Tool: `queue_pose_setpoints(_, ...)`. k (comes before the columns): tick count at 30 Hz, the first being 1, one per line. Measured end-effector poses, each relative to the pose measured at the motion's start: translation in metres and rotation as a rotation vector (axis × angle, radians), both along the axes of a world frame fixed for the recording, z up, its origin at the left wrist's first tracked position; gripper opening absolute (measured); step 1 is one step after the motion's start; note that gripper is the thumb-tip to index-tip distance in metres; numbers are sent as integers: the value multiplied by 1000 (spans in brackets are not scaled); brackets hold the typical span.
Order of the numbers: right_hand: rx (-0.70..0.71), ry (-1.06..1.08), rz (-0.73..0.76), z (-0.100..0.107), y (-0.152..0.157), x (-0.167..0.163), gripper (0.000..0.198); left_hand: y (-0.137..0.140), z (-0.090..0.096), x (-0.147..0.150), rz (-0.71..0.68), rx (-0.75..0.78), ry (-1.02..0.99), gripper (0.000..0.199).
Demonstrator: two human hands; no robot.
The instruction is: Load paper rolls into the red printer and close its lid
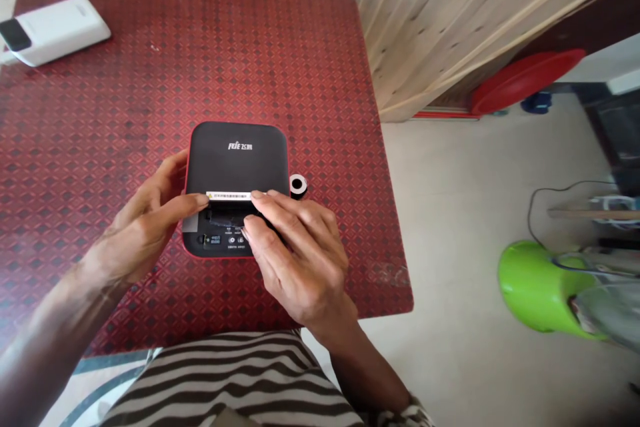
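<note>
A small black receipt printer [235, 163] with a red rim and white lettering lies on the table in front of me. My left hand [145, 220] grips its left side, thumb on top near the end of a white sticker strip [227, 196] and fingers around the edge. My right hand [300, 247] rests over the right part, with fingertips at the strip and the thumb just below, by the dark slot [225, 215]. Whether the thumb and fingers pinch anything thin is hidden. A small paper roll [299, 184] with a dark core sits against the printer's right side.
A white device with a dark panel [60, 30] lies at the far left of the red patterned table [225, 47]. Wooden panelling [425, 13] borders the back. On the floor at right are a green bucket [530, 287], a red basin [525, 80] and a cable.
</note>
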State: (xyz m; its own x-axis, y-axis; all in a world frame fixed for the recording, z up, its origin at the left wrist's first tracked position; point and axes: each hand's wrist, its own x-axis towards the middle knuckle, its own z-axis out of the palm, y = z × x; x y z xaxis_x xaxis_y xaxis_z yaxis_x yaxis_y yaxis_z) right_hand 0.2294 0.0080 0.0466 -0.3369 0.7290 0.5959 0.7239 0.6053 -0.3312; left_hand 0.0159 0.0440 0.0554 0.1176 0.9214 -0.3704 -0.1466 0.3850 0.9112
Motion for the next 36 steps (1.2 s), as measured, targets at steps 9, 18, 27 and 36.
queue_pose_setpoints(9, 12, -16, 1, 2, 5, -2, 10, -3, -3, 6, 66, -2, 14, 71)
queue_pose_setpoints(18, 76, 210, -157, -9, -8, 15, 31, -29, -16, -13, 191, -45, -69, 53)
queue_pose_setpoints(27, 133, 254, -215, -30, 3, 23, 23, -48, -17, -18, 108, -56, 64, 51)
queue_pose_setpoints(36, 55, 280, -189, -31, -1, 15, 24, -46, -11, -14, 99, -30, 147, 47)
